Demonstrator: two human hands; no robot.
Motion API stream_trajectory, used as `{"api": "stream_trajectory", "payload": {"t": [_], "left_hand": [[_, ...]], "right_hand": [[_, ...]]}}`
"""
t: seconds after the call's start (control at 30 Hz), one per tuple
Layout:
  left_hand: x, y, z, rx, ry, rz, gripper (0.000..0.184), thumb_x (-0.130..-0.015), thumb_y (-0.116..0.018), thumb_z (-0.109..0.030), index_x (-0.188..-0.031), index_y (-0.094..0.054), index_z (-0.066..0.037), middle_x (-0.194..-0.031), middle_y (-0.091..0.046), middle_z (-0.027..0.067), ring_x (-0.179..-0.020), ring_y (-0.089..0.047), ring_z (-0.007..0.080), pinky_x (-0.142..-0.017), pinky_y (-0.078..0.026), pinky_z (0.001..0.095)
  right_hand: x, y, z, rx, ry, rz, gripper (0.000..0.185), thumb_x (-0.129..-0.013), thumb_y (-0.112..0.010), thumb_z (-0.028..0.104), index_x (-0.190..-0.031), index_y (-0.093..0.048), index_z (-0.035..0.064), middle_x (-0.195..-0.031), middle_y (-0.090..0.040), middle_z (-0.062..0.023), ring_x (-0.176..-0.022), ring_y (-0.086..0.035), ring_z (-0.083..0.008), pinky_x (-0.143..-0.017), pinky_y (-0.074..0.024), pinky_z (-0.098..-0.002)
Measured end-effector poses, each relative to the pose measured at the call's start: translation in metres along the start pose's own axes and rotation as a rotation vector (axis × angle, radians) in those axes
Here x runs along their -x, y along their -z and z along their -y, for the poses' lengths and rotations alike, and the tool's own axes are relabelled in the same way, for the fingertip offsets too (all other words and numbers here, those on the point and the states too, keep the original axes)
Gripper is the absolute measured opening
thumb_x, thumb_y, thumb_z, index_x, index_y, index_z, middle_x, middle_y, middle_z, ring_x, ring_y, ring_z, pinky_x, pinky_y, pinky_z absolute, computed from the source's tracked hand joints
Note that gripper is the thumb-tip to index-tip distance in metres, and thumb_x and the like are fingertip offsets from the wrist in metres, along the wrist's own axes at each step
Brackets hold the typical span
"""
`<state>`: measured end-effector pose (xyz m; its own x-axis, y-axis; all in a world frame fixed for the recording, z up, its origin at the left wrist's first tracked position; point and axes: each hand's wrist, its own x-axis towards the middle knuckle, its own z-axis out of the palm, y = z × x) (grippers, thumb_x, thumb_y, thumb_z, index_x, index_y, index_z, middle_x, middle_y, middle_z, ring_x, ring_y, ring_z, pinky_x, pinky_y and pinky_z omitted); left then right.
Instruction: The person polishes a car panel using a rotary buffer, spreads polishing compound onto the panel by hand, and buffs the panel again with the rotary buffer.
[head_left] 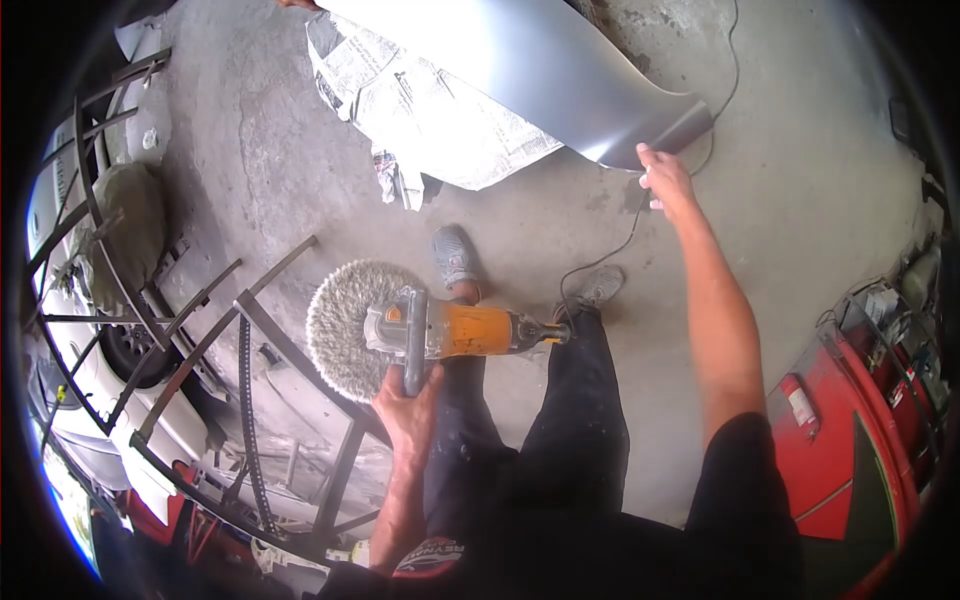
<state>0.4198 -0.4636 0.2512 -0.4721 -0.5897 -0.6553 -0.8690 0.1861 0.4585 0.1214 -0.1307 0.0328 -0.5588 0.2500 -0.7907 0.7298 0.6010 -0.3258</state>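
Observation:
My left hand [408, 410] is wrapped around the front handle [415, 345] of a yellow polisher [475, 330]. Its round, fluffy grey-white wool pad [345, 315] points to the left, and the body lies sideways above my legs. A power cord [610, 252] runs from its tail up towards the right. With its fingers apart, my right hand [668, 182] is at the lower right edge of a glossy silver car body panel [560, 85]; one fingertip overlaps the surface. Newspaper sheets [450, 130] show along the panel's near left side.
Another person's hand [298, 4] shows at the top edge. A dark metal frame [270, 320] stands close on my left, before a white car [160, 400]. To the right is a red car part [830, 440] with a spray can [798, 400]. Concrete floor [250, 120] lies around my feet.

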Motion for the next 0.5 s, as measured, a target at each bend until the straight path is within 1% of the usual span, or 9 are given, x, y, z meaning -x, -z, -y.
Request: {"api": "stream_trajectory", "payload": {"t": [0.1, 0.13, 0.23, 0.3, 0.33, 0.43, 0.47, 0.5], "left_hand": [[-0.001, -0.003, -0.002, 0.022, 0.019, 0.009, 0.031, -0.085, -0.085, -0.02, -0.101, -0.072, 0.003, -0.082, -0.073, 0.0089, -0.075, -0.06, 0.0106, -0.071, -0.053, 0.0326], [-0.001, -0.004, -0.002, 0.024, 0.024, 0.013, 0.031, -0.085, -0.084, -0.02, -0.102, -0.072, 0.003, -0.082, -0.074, 0.0088, -0.075, -0.061, 0.0106, -0.072, -0.053, 0.0325], [0.0, -0.006, -0.002, 0.013, -0.011, -0.005, 0.03, -0.085, -0.084, -0.018, -0.101, -0.071, 0.005, -0.082, -0.074, 0.009, -0.075, -0.06, 0.0104, -0.071, -0.053, 0.0319], [-0.001, -0.011, 0.003, 0.014, -0.06, -0.018, 0.028, -0.085, -0.083, -0.016, -0.095, -0.069, 0.006, -0.082, -0.073, 0.0086, -0.073, -0.059, 0.0099, -0.07, -0.052, 0.0309], [0.0, -0.012, 0.002, 0.015, -0.079, -0.023, 0.028, -0.085, -0.083, -0.016, -0.093, -0.068, 0.006, -0.082, -0.073, 0.0084, -0.072, -0.059, 0.0101, -0.069, -0.052, 0.0309], [0.008, -0.016, -0.009, -0.027, -0.082, -0.007, 0.027, -0.085, -0.083, -0.016, -0.09, -0.066, 0.005, -0.078, -0.07, 0.0064, -0.07, -0.057, 0.0102, -0.067, -0.051, 0.0305], [0.012, -0.017, -0.014, -0.053, -0.074, 0.002, 0.027, -0.085, -0.083, -0.016, -0.089, -0.066, 0.004, -0.077, -0.069, 0.0055, -0.069, -0.056, 0.0103, -0.066, -0.05, 0.0304], [0.016, -0.017, -0.018, -0.081, -0.066, 0.012, 0.027, -0.085, -0.083, -0.016, -0.088, -0.065, 0.003, -0.075, -0.067, 0.0045, -0.068, -0.056, 0.0103, -0.065, -0.05, 0.0302]], "right_hand": [[-0.006, -0.015, -0.042, -0.263, -0.275, -0.021, 0.07, -0.097, -0.051, 0.068, -0.105, -0.07, 0.002, -0.075, -0.065, -0.0055, -0.067, -0.061, -0.0193, -0.058, -0.0531, -0.0403], [0.003, -0.021, -0.056, -0.345, -0.288, -0.003, 0.076, -0.095, -0.05, 0.074, -0.109, -0.065, 0.0014, -0.08, -0.063, -0.0059, -0.067, -0.056, -0.0178, -0.07, -0.054, -0.0419], [0.024, -0.05, -0.11, -0.405, -0.3, 0.011, 0.073, -0.095, -0.052, 0.073, -0.112, -0.066, 0.0028, -0.081, -0.063, -0.0054, -0.068, -0.056, -0.0163, -0.068, -0.0538, -0.0377], [0.037, -0.077, -0.149, -0.49, -0.286, 0.032, 0.072, -0.095, -0.055, 0.071, -0.118, -0.064, 0.0032, -0.083, -0.064, -0.0056, -0.07, -0.057, -0.0161, -0.067, -0.0537, -0.0346], [0.049, -0.085, -0.165, -0.536, -0.276, 0.059, 0.072, -0.096, -0.057, 0.067, -0.126, -0.061, 0.003, -0.092, -0.066, -0.0086, -0.078, -0.059, -0.0178, -0.073, -0.0558, -0.0373], [0.068, -0.101, -0.2, -0.697, -0.378, 0.038, 0.07, -0.097, -0.057, 0.064, -0.133, -0.058, 0.0034, -0.104, -0.067, -0.0112, -0.087, -0.061, -0.0195, -0.079, -0.0568, -0.0394], [0.064, -0.1, -0.209, -0.859, -0.437, 0.092, 0.067, -0.099, -0.058, 0.059, -0.138, -0.055, 0.0048, -0.115, -0.066, -0.0135, -0.096, -0.061, -0.0214, -0.086, -0.0563, -0.0411], [0.065, -0.099, -0.212, -0.901, -0.383, 0.085, 0.067, -0.1, -0.058, 0.058, -0.141, -0.053, 0.0053, -0.118, -0.065, -0.0146, -0.098, -0.061, -0.0223, -0.087, -0.056, -0.0415]]}}
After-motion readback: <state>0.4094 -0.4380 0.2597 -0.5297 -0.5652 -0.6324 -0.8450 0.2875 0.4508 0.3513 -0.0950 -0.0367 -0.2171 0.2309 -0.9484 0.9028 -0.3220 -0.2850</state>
